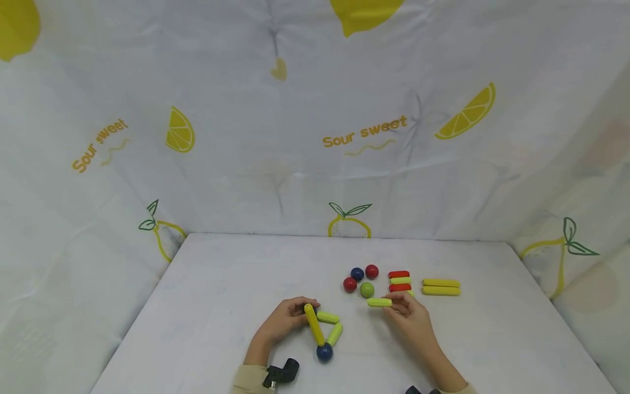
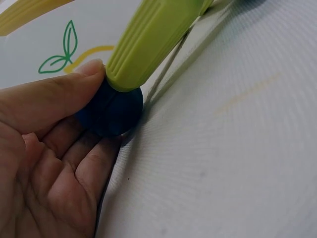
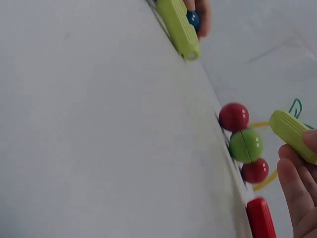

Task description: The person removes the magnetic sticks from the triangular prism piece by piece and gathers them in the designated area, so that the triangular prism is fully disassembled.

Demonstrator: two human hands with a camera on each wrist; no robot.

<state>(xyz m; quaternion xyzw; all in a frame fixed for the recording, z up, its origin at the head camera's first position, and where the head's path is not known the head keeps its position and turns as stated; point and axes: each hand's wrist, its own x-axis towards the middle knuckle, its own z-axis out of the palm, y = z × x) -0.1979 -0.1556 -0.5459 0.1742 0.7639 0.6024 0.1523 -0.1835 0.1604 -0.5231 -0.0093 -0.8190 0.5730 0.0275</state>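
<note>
My left hand [image 1: 283,322] pinches a dark blue ball [image 2: 116,111] between thumb and fingers. A short lime-green rod [image 1: 328,317] and a longer yellow rod [image 1: 315,325] reach out from around that ball. At the yellow rod's lower end is a second blue ball [image 1: 325,353], with another lime-green rod [image 1: 335,334] extending from it. The free ends of the two lime rods lie close together, apparently unjoined. To the right, my right hand [image 1: 412,322] holds a loose lime-green rod [image 1: 379,302] by one end, its other end pointing left.
Beyond the hands sit two red balls [image 1: 372,271], a green ball [image 1: 367,290] and a blue ball [image 1: 357,273]. Short red rods [image 1: 399,274] and lime rods are lined up beside them, partly behind the right hand. Two yellow rods [image 1: 441,291] lie farther right on the white table [image 1: 236,284].
</note>
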